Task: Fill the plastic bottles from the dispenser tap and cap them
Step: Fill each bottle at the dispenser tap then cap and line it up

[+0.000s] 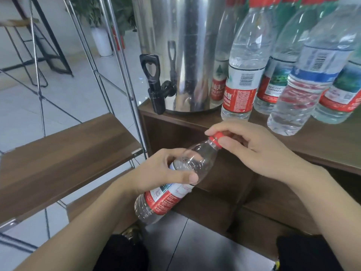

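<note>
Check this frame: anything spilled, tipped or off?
No spill shows. The bottle in the hands looks empty and tilted, left hand around its body, right hand pinching the red cap. The bottles on the counter stand upright near the dispenser tap.

My left hand [166, 171] and right hand [254, 151] are bare, without gloves, rings or a watch. Both forearms are uncovered to the frame's edge, with no sleeve showing. Below them, my legs are clad in black fabric [121, 255].
</note>
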A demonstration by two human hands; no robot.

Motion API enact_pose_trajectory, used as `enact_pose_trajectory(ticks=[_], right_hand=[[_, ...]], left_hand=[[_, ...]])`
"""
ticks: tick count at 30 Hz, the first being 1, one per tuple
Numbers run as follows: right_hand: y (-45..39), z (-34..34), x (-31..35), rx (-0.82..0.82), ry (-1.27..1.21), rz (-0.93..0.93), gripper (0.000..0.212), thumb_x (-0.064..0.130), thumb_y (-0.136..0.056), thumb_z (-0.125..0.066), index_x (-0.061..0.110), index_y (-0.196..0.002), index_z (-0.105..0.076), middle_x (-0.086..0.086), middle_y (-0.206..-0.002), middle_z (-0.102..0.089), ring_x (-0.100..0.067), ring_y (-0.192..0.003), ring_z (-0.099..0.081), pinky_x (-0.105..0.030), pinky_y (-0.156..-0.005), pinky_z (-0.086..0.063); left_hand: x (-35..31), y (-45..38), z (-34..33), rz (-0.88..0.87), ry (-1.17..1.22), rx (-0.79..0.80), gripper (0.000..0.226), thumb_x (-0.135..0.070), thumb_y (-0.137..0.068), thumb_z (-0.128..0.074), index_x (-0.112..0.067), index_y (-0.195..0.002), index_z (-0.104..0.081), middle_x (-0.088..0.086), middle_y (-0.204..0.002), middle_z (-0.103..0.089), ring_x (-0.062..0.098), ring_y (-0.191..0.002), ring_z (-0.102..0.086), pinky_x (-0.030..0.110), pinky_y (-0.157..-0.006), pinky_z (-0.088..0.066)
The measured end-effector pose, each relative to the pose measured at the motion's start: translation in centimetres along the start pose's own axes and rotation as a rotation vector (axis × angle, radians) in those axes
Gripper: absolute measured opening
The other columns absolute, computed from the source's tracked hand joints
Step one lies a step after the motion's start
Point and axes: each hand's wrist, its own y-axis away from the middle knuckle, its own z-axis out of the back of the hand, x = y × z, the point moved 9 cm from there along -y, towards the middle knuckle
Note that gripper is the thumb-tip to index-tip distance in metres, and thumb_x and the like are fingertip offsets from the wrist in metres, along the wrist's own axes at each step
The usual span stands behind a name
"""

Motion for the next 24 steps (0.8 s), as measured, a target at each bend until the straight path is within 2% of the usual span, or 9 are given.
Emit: enact_pose_trajectory(ticks=[3, 6, 11, 13, 16, 20, 24], right_hand=[[1.5, 1.2, -0.5, -0.056, -0.095, -0.024, 0.031, 0.013, -0.098, -0.062, 0.032, -0.121, -0.07, 0.018, -0.115, -0.068, -0.012, -0.11, -0.062, -0.016, -0.089, -0.047], [2.9, 2.3, -1.4, -0.14, -0.15, -0.069, 0.032, 0.01, -0.095, -0.066, 0.032, -0.118, -0.071, 0.02, -0.114, -0.07, -0.009, -0.112, -0.064, -0.021, -0.094, -0.049], [4.2, 3.2, -1.9, -0.134, -0.155, -0.08, 0.032, 0.004, -0.097, -0.063, 0.024, -0.121, -0.068, 0.014, -0.119, -0.068, -0.008, -0.116, -0.061, -0.015, -0.097, -0.046], [4.6, 4.0, -2.1, -0.189, -0.096, -0.081, 0.033, 0.01, -0.098, -0.062, 0.028, -0.124, -0.066, 0.014, -0.122, -0.065, -0.008, -0.118, -0.06, -0.013, -0.098, -0.044], [4.9, 5.3, -3.1, -0.327, 0.103, -0.14, 0.03, 0.027, -0.095, -0.066, 0.039, -0.123, -0.062, 0.016, -0.117, -0.065, -0.002, -0.108, -0.061, -0.007, -0.093, -0.043], [4.4, 5.0, -3.8, -0.366, 0.265, -0.221, 0.032, 0.034, -0.092, -0.07, 0.028, -0.122, -0.061, 0.012, -0.108, -0.062, 0.004, -0.093, -0.059, 0.004, -0.084, -0.036], [3.8, 4.6, -3.9, -0.378, 0.319, -0.296, 0.026, 0.038, -0.089, -0.074, 0.028, -0.106, -0.058, 0.012, -0.1, -0.064, -0.003, -0.091, -0.06, -0.001, -0.075, -0.039]], left_hand=[[-0.2, -0.5, -0.7, -0.011, 0.0, 0.008, 0.046, -0.037, -0.075, -0.084, -0.025, -0.117, -0.069, 0.009, -0.101, -0.075, 0.033, -0.09, -0.075, 0.052, -0.086, -0.06], [-0.4, -1.0, -2.0, -0.017, -0.016, -0.001, 0.04, -0.028, -0.081, -0.085, -0.024, -0.117, -0.069, 0.005, -0.101, -0.075, 0.029, -0.092, -0.075, 0.045, -0.085, -0.061], [-0.4, -1.6, -3.6, -0.009, -0.059, 0.03, 0.046, -0.034, -0.081, -0.082, -0.023, -0.122, -0.065, 0.003, -0.107, -0.073, 0.027, -0.098, -0.074, 0.046, -0.089, -0.061], [-0.4, -1.7, -3.7, -0.008, -0.06, 0.016, 0.049, -0.038, -0.079, -0.081, -0.025, -0.123, -0.063, 0.0, -0.107, -0.073, 0.026, -0.099, -0.074, 0.045, -0.09, -0.061], [-0.2, -1.7, -3.7, -0.015, -0.062, -0.021, 0.054, -0.042, -0.076, -0.082, -0.028, -0.124, -0.062, -0.003, -0.108, -0.072, 0.023, -0.101, -0.073, 0.043, -0.091, -0.06], [0.2, -1.6, -3.6, -0.017, -0.095, -0.089, 0.059, -0.048, -0.073, -0.083, -0.03, -0.124, -0.06, -0.006, -0.108, -0.072, 0.022, -0.101, -0.073, 0.043, -0.091, -0.061], [1.0, -0.9, -2.8, -0.004, -0.088, -0.233, 0.065, -0.054, -0.071, -0.085, -0.037, -0.126, -0.056, -0.012, -0.11, -0.071, 0.014, -0.103, -0.073, 0.039, -0.091, -0.061]])
